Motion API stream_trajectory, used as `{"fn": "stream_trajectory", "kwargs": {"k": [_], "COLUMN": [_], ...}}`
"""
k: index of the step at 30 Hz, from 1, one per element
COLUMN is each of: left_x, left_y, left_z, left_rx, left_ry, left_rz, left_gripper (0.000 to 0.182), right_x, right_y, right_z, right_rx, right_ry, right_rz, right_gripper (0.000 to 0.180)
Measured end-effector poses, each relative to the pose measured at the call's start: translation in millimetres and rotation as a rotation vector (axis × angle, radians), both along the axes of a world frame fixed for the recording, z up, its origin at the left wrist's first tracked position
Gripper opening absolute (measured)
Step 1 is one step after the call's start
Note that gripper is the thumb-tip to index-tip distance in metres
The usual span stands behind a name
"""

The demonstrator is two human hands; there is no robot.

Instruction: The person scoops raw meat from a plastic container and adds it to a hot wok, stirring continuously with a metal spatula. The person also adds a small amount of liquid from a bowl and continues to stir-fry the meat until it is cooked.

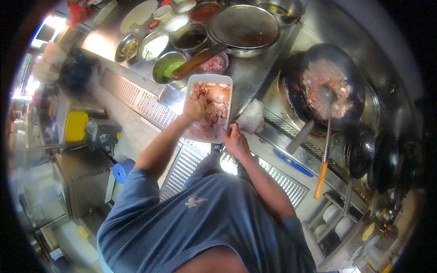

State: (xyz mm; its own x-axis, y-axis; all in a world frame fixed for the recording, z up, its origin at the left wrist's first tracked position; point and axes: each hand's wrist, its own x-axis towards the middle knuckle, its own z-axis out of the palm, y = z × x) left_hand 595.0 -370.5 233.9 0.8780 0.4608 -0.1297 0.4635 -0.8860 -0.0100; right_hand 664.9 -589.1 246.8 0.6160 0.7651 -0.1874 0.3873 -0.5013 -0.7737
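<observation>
A white plastic tub [230,89] of raw meat pieces [218,114] and reddish liquid is in front of me, tilted towards me at the counter's edge. My left hand [194,108] reaches into its left side, against the meat. Blur and the meat hide those fingertips, so their grip is unclear. At the tub's near right corner, my right hand [235,139] grips the rim. A crumpled white cloth [252,116] lies just right of the tub. Further right, more meat [327,85] sits in a black wok [353,68], with a wooden-handled ladle [326,146] resting in it.
Several metal bowls, one with green contents [167,70], stand behind the tub. A round strainer [244,25] covers a pot there, its wooden handle [198,63] jutting towards me. Grated metal flooring [181,174] lies below. Plates [329,214] fill a rack at lower right.
</observation>
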Motion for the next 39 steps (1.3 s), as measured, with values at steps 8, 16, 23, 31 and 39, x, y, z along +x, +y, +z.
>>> {"fn": "stream_trajectory", "kwargs": {"k": [8, 16, 23, 31, 39], "left_x": [-33, 0, 42, 54, 75], "left_y": [-39, 14, 49, 60, 64], "left_z": [-2, -6, -30, -23, -104], "left_rx": [-0.112, -0.241, -0.16, -0.596, -1.132], "left_ry": [-0.169, -0.159, -0.175, -0.194, -0.354], "left_rz": [-0.143, -0.068, -0.091, -0.103, 0.564], "left_gripper": [0.044, 0.033, 0.04, 0.042, 0.044], "right_x": [-22, -22, -20, -20, -19], "right_y": [24, 30, 32, 30, 30], "right_z": [-6, -2, 3, 1, -4], "right_rx": [-0.27, -0.352, -0.317, -0.283, -0.234], "right_ry": [-0.072, -0.091, -0.097, -0.063, -0.033], "right_rz": [-0.149, -0.155, -0.136, -0.131, -0.133], "right_gripper": [0.023, 0.022, 0.023, 0.022, 0.018]}}
